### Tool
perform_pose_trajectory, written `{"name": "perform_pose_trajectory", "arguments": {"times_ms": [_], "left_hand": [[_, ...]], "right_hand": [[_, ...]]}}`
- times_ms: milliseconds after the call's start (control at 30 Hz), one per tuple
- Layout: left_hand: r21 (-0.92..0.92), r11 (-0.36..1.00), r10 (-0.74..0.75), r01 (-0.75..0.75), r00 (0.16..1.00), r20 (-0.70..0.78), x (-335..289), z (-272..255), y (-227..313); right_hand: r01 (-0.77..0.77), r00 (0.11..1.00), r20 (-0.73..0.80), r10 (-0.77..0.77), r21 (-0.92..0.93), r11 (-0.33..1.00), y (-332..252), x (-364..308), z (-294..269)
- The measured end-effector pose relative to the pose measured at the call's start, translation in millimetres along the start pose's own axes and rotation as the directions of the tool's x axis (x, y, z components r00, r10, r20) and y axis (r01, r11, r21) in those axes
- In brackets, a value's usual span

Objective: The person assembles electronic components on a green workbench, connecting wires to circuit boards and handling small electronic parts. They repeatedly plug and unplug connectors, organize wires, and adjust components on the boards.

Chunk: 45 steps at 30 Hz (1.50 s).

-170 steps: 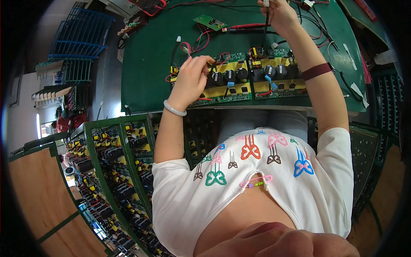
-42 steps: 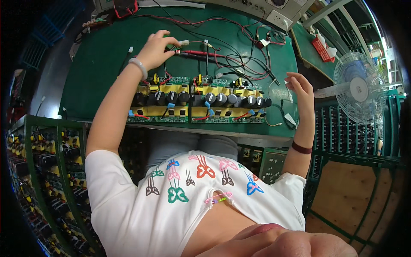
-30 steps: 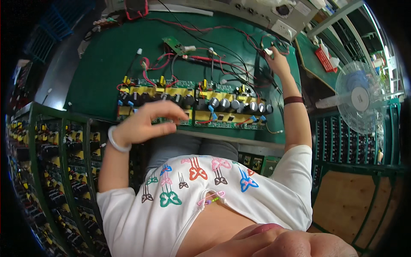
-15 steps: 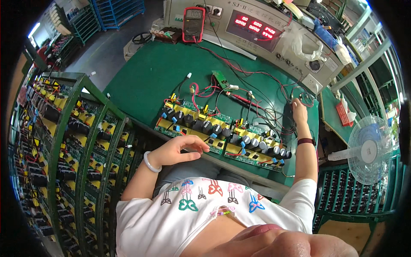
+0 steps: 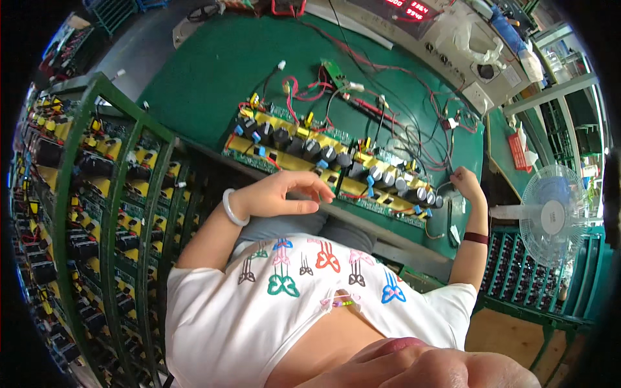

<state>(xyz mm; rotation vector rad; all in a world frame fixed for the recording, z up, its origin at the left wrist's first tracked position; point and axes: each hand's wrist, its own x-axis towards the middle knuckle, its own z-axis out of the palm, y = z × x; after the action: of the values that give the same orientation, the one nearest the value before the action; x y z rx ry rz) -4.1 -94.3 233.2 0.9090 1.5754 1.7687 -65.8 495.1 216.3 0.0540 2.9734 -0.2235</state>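
A long row of green and yellow circuit boards (image 5: pixel 352 169) lies along the table's near edge, carrying black round capacitors and blue parts. My left hand (image 5: pixel 281 194) hovers in front of the row with its fingers loosely curved, thumb apart, and nothing in it. At the right end of the row, my right hand (image 5: pixel 468 183) is closed near the table edge, fingertips pinched beside some thin wires (image 5: pixel 446 165). What the pinch holds is too small to make out. Behind the boards lie a small green circuit board (image 5: pixel 334 75) and a red test probe (image 5: pixel 366 103).
Red and black leads cross the green table (image 5: pixel 194 84) toward a grey instrument panel (image 5: pixel 446 48) with red digits. A red-edged meter (image 5: pixel 288 8) stands at the back. Left is a green rack (image 5: pixel 123 168) full of boards; right, a white fan (image 5: pixel 553 216).
My right hand has come nearer along the right table edge, away from the dark spot by the leads. My left hand has shifted slightly right. The view has tilted down.
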Motion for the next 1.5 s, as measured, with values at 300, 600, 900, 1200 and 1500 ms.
{"name": "perform_pose_trajectory", "arguments": {"times_ms": [300,600,900,1200,1500], "left_hand": [[-0.022,0.996,0.086,-0.083,0.977,0.196,50,34,-5],[-0.167,0.955,0.275,-0.247,0.945,0.178,145,106,7],[-0.092,0.985,0.171,-0.147,0.902,0.396,93,74,-7],[0.319,0.943,0.206,-0.091,0.915,-0.347,-19,23,-22],[0.697,0.707,0.504,0.122,0.604,-0.617,-22,27,-45]], "right_hand": [[-0.129,0.991,0.049,0.123,0.559,0.819,-79,-91,-135],[-0.063,0.996,0.076,-0.039,0.962,0.267,-155,-125,-159],[0.084,0.975,-0.148,-0.167,0.937,-0.340,-161,-126,-121],[0.254,0.914,-0.298,-0.277,0.950,-0.183,-255,-116,10],[0.464,0.886,-0.411,-0.217,0.802,0.376,-336,-117,80]]}}
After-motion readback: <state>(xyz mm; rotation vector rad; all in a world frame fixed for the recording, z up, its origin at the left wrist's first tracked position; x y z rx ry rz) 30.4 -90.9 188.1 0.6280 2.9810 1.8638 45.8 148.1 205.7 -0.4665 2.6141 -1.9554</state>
